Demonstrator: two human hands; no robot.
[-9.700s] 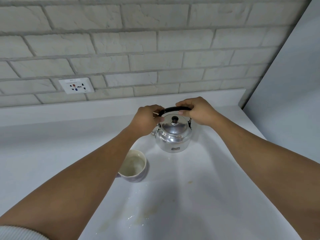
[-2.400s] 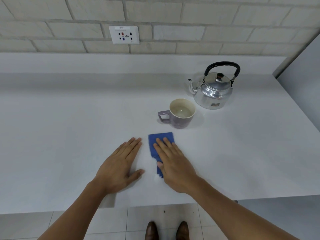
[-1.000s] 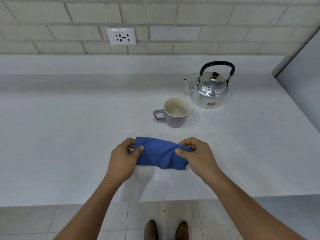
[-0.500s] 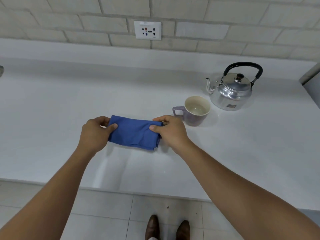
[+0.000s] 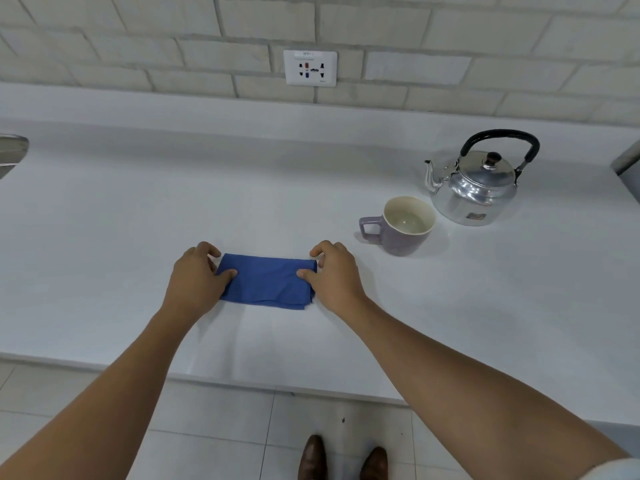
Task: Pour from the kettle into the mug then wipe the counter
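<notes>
Between the fingers point(image 5: 227, 271) of both hands, the cloth point(image 5: 266, 282) is being pinched at its ends and pressed flat on the bench point(image 5: 104, 220), no longer held up; wiping is judged done, kettle point(image 5: 479, 188) and mug point(image 5: 407, 225) being left beyond the right hand point(image 5: 334, 275).

This place looks like a home kitchen. A long white tabletop point(image 5: 138, 209) runs along a wall of pale bricks point(image 5: 450, 36) with a power socket point(image 5: 310, 68) in it. A metal kettle point(image 5: 476, 188) and a mug point(image 5: 403, 225) stand there, and the floor point(image 5: 207, 427) has light tiles.
</notes>
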